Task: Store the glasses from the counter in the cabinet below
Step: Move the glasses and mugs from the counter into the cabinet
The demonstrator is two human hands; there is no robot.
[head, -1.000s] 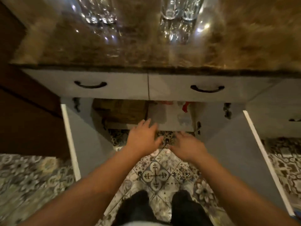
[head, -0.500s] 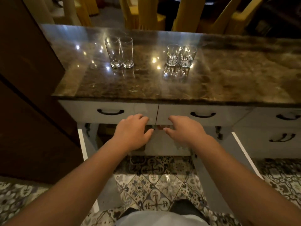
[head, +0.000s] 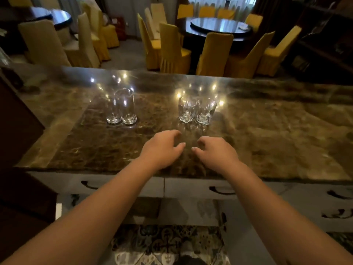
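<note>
Left to right on the bench [head: 267, 131]: two tall glasses [head: 122, 108] touching, w/ a gap, then two short glasses [head: 196, 110] touching, all four upright on the stone, none stored yet. My left hand [head: 162, 148] hovers over the bench just short of the short pair, fingers loosely curled, holding nothing. My right hand [head: 215, 152] sits beside it, same loose curl, also holding nothing. Cabinet below [head: 187, 213] looks open under the drawers, inside too dim to read. I reckon this is the reach-for-pickup step. Next move prob needs each hand wrapping one short glass, lifting straight up so they don't clink, then crouching to set them in the cabinet.
</note>
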